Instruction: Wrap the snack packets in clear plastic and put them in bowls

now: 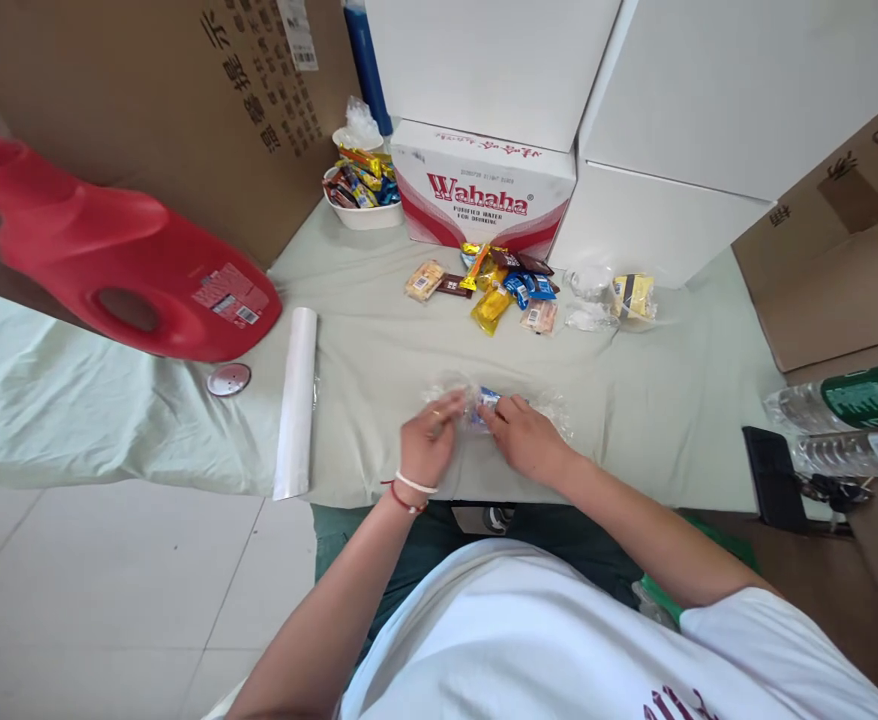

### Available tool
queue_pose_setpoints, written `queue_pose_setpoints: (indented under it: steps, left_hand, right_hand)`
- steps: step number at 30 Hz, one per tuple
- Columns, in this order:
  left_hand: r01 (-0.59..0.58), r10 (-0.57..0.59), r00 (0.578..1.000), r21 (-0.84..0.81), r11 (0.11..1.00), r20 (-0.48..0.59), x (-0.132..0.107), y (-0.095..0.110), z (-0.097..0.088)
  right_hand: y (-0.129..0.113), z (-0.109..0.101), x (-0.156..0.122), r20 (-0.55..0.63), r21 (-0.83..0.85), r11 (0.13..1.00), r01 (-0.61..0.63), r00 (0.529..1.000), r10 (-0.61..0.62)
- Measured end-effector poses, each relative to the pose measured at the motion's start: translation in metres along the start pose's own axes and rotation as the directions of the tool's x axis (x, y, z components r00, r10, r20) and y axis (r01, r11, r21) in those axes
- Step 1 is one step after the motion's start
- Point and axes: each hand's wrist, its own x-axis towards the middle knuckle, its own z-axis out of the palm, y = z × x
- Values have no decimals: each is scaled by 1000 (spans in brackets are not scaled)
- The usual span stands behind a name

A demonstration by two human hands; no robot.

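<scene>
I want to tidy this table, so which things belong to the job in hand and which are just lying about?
Job, it seems:
- blue packet, under the fingers
- clear plastic by it
- likely roll
- likely snack pile

Lying about, apparently:
- red jug
- disc
- bottles
- Wahaha box

The cloth-covered desk (379, 350) bears a red jug (146, 245), white roll (298, 400), Wahaha carton (484, 205) and wrapped snacks (490, 308).
</scene>
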Motion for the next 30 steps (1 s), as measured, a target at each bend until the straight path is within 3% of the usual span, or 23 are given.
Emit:
queue_pose_setpoints:
  steps: [2,4,7,11,14,18,20,21,22,24,25,26,27,30]
  left_hand:
    - [178,-165,958,35,983,-235,1,-15,-10]
    - [331,-264,894,134,934,-362,6,-23,-13]
    - [379,-308,903,216,900,-298,16,-15,-3]
    - [309,-306,941,-6,951,-141,23,24,17]
    - [186,-186,982,-99,978,6,20,56,28]
    - [-107,100,975,25,994,197,6,72,36]
    - [-226,191,954,132,965,231,-2,69,39]
    - [-266,220,945,175,948,243,-7,66,41]
    - [-298,243,936,206,932,253,-11,63,43]
    - [-340,275,924,244,908,265,-17,58,47]
    - [-350,282,921,254,902,268,-18,55,48]
    - [-354,284,919,258,899,272,-19,53,49]
    - [-356,285,918,257,898,275,-19,52,50]
    - [-365,298,915,240,900,274,-17,46,49]
  right_hand:
    - [-1,8,-4,-23,-4,1000,1,1000,-1]
    - [-3,10,-5,-34,-7,1000,-16,999,15]
    - [-6,8,-2,-50,-8,1000,-24,998,24]
    - [-11,6,0,-67,66,997,-35,997,39]
    - [-11,6,-8,-105,151,989,3,994,13]
    - [2,3,-33,-134,348,932,104,989,-60]
    - [17,2,-45,-141,478,878,11,988,64]
    - [25,2,-50,-169,516,853,-79,967,192]
    - [34,4,-53,-214,531,827,-184,916,341]
    - [49,10,-56,-313,521,774,-360,763,565]
    - [55,13,-56,-335,512,759,-403,720,608]
    - [59,17,-56,-328,516,751,-411,716,617]
    - [62,20,-56,-294,543,744,-388,742,602]
    - [66,22,-58,-173,697,680,-229,866,469]
